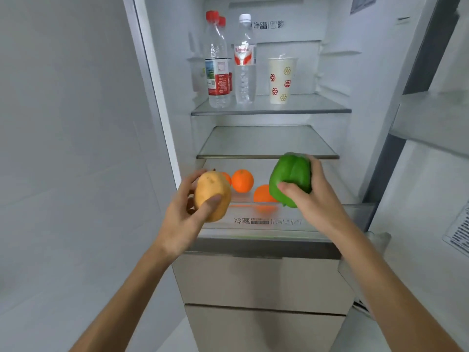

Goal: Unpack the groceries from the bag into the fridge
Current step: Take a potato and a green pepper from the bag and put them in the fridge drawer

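A white wall (pixel 63 148) stands on the left, beside an open fridge (pixel 266 222) whose door (pixel 431 118) swings out to the right. On the top shelf (pixel 317 105) stand two red-capped bottles (pixel 218 72), a white-capped bottle (pixel 244 72) just right of them, and a patterned paper cup (pixel 281 81) further right. Three oranges (pixel 242 180) lie on the bottom shelf (pixel 337 184). Near the front edge of that shelf, the left hand (pixel 182 219) grips a potato (pixel 212 194), thumb across its near face. The right hand (pixel 312 199) grips a green bell pepper (pixel 290 174), fingers curled round its far side, thumb pressed on the near side. Both items are held in the air, apart from each other, in front of the oranges.
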Demonstrator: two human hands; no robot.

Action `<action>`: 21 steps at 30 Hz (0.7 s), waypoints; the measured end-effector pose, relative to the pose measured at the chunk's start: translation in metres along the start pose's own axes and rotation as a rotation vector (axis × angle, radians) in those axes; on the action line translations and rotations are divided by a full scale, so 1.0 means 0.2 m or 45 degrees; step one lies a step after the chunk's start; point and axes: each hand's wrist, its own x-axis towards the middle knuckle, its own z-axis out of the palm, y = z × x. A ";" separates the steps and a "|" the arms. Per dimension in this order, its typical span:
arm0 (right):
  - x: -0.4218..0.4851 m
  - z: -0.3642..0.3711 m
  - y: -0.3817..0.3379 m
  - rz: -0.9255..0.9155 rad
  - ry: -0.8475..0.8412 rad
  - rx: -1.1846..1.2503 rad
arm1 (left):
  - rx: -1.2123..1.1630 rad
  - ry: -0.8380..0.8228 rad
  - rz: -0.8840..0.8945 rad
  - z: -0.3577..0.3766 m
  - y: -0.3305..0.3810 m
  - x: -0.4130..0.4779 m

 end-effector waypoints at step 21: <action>0.87 0.44 0.14 0.208 -0.659 -1.121 | 1.529 -0.777 0.092 0.02 -0.32 0.91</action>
